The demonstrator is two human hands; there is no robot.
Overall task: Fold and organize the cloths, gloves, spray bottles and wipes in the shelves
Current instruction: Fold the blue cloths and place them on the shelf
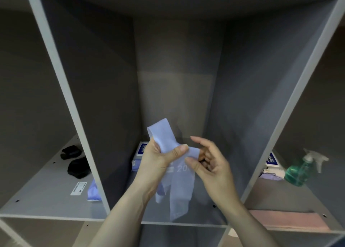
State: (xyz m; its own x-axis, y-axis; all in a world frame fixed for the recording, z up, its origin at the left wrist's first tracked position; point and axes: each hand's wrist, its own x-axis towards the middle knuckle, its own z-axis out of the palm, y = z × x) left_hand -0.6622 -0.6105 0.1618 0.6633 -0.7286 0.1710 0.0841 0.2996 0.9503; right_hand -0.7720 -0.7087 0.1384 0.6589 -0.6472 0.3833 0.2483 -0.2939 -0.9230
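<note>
A pale blue disposable glove (178,187) hangs in front of the middle shelf compartment. My left hand (160,157) pinches it between thumb and fingers, the cuff end sticking up above the fist. My right hand (209,162) holds the glove's other edge with thumb and fingertips, the remaining fingers spread. The glove's fingers dangle below both hands. Behind my hands, on the middle shelf floor, lies a blue and white box (142,149), partly hidden.
The left compartment holds two black bundles (78,166), a white label (78,188) and a pale blue glove (94,191). The right compartment has a green spray bottle (300,170), a wipes pack (273,164) and a folded pink cloth (287,219). Grey dividers (74,105) separate the compartments.
</note>
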